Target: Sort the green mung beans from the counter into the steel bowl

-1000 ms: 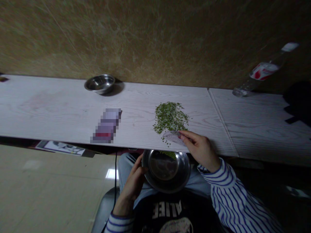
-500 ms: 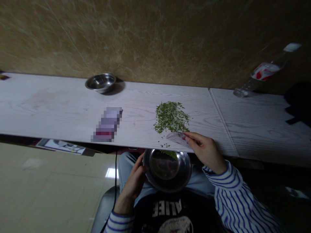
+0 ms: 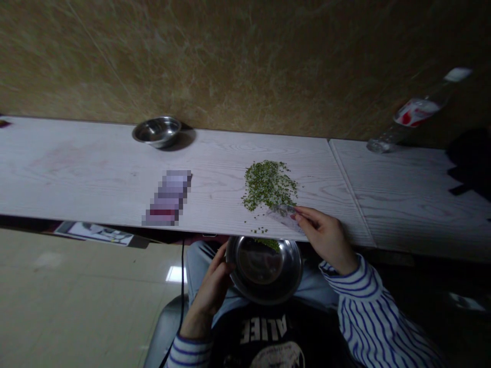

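Observation:
My left hand (image 3: 213,289) grips the rim of a steel bowl (image 3: 264,286) held just below the table's front edge, over my lap; a few green beans lie at the bowl's far side. My right hand (image 3: 326,236) pinches a small pale card (image 3: 283,216) flat on the white wooden table (image 3: 95,174). The card touches the near edge of a pile of green beans (image 3: 268,185). A few loose beans (image 3: 260,230) lie between the pile and the table edge.
A second steel bowl (image 3: 157,131) stands at the back of the table near the wall. A blurred flat object (image 3: 168,198) lies left of the beans. A plastic bottle (image 3: 416,111) leans at the back right, a dark item (image 3: 470,163) at the far right.
My right hand with the card has slid slightly right and back toward the pile's near edge. A few loose beans now lie exposed near the table edge. The bowl has barely moved.

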Demonstrator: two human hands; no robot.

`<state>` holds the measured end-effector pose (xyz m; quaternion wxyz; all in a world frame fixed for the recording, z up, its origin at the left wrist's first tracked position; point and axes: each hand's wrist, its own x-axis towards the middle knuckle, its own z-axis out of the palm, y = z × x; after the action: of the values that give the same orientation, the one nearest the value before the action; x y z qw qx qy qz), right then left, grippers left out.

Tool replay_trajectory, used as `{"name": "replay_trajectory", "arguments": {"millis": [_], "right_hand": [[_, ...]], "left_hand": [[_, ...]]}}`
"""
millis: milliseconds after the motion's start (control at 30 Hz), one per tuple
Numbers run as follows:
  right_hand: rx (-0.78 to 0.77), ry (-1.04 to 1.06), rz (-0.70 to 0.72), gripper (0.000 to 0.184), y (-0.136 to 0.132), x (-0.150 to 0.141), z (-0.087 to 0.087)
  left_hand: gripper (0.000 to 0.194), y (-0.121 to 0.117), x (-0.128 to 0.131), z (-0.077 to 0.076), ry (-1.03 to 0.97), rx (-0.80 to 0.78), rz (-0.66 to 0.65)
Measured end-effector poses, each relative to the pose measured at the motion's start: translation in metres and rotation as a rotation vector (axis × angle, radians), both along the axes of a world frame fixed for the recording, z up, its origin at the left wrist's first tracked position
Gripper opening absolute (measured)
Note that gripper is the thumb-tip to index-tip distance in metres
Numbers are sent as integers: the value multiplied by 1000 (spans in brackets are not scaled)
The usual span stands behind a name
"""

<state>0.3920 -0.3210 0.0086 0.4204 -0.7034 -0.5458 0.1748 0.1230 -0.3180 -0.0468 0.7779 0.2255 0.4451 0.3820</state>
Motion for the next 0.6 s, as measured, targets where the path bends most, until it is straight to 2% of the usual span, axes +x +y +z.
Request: {"name": "replay_trajectory", "arguments": {"millis": [367, 600], "right_hand": [[-3, -23, 70, 30, 12, -25, 14], [7, -1, 61, 31, 2, -20, 8]], "left_hand": [[59, -1, -2, 4, 13, -3, 41], [62, 0, -5, -3, 5, -6, 35]]}}
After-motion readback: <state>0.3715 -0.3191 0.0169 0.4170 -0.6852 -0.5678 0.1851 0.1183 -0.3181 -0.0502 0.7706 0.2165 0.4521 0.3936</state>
